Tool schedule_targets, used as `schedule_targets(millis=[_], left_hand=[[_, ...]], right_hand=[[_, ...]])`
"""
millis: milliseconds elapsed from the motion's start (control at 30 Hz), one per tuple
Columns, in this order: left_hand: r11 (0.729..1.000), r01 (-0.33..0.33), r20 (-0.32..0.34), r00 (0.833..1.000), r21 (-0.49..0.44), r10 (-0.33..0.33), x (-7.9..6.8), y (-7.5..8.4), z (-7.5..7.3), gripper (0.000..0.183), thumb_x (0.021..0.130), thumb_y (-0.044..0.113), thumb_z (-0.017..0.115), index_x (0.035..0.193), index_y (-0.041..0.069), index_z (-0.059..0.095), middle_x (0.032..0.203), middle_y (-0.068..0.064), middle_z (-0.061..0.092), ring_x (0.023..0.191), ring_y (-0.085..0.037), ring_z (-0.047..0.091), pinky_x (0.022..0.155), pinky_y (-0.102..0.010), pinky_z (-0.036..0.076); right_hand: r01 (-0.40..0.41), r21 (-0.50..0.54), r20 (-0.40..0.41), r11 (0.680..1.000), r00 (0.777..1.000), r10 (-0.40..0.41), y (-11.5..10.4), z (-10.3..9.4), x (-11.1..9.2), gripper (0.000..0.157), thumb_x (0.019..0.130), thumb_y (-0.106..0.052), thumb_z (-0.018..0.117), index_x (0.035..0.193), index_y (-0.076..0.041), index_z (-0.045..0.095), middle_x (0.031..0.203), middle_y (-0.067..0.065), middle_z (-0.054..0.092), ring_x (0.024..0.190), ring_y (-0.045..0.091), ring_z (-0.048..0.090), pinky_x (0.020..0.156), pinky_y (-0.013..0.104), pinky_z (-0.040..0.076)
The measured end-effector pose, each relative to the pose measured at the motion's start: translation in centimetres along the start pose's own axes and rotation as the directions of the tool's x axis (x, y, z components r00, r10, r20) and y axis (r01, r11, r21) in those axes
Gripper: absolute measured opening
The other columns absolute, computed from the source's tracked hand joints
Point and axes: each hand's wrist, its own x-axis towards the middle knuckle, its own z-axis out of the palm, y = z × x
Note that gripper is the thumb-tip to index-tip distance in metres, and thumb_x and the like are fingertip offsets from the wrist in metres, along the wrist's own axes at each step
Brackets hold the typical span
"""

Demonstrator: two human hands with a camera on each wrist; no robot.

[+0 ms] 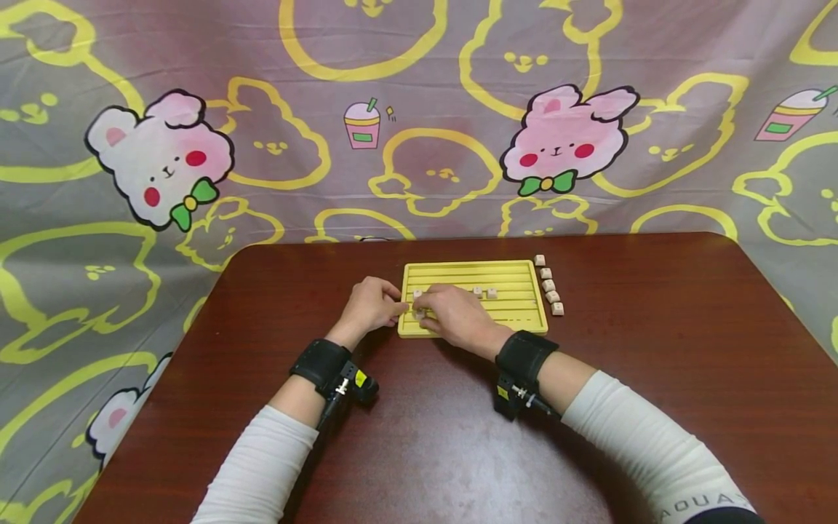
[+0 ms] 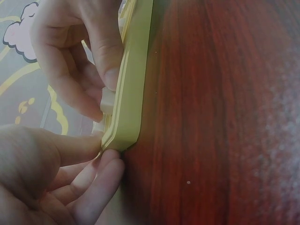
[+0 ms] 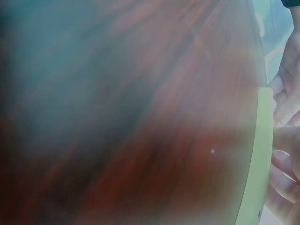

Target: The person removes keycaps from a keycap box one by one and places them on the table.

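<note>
A yellow tray [image 1: 471,265] with raised ridges lies on the table. At its left edge, my left hand [image 1: 371,307] pinches the near-left corner; in the left wrist view the thumb [image 2: 82,149] is at the rim and the fingers are below. My right hand [image 1: 456,316] reaches over the tray's left part. Between its thumb and fingers it holds a small white keycap [image 2: 108,100], just inside the tray wall. Another keycap [image 1: 417,293] sits behind those fingertips, and two more keycaps [image 1: 484,292] stand on a middle ridge, partly beyond the right hand.
Several white keycaps [image 1: 548,284] stand in a slanting column on the brown table [image 1: 432,437], just right of the tray. A patterned cloth [image 1: 432,102] hangs behind the table's far edge. Both wrists wear black camera straps [image 1: 527,356].
</note>
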Motion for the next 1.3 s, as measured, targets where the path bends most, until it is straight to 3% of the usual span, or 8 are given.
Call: schedule_targets(millis=[667, 1300], left_hand=[[1.0, -0.003, -0.002, 1.0, 0.007, 0.003, 0.0, -0.1, 0.1, 0.031, 0.084, 0.015, 0.071, 0.109, -0.002, 0.066, 0.087, -0.016, 0.072, 0.062, -0.015, 0.068, 0.058, -0.028, 0.056], [0.999, -0.009, -0.013, 1.0, 0.033, 0.009, -0.3, 0.1, 0.0, 0.032, 0.084, 0.016, 0.07, 0.109, -0.004, 0.066, 0.084, -0.014, 0.072, 0.062, -0.016, 0.068, 0.057, -0.028, 0.056]], right_hand=[[0.004, 0.07, -0.026, 0.998, 1.0, -0.002, 0.2, -0.1, 0.3, 0.012, 0.086, -0.01, 0.065, 0.094, -0.016, 0.073, 0.09, -0.003, 0.07, 0.083, 0.009, 0.063, 0.071, 0.028, 0.051], [-0.005, 0.121, -0.03, 0.993, 0.999, 0.009, 1.1, -0.7, -0.3, 0.007, 0.087, -0.011, 0.066, 0.091, -0.011, 0.072, 0.089, 0.0, 0.07, 0.085, 0.012, 0.064, 0.077, 0.029, 0.052]])
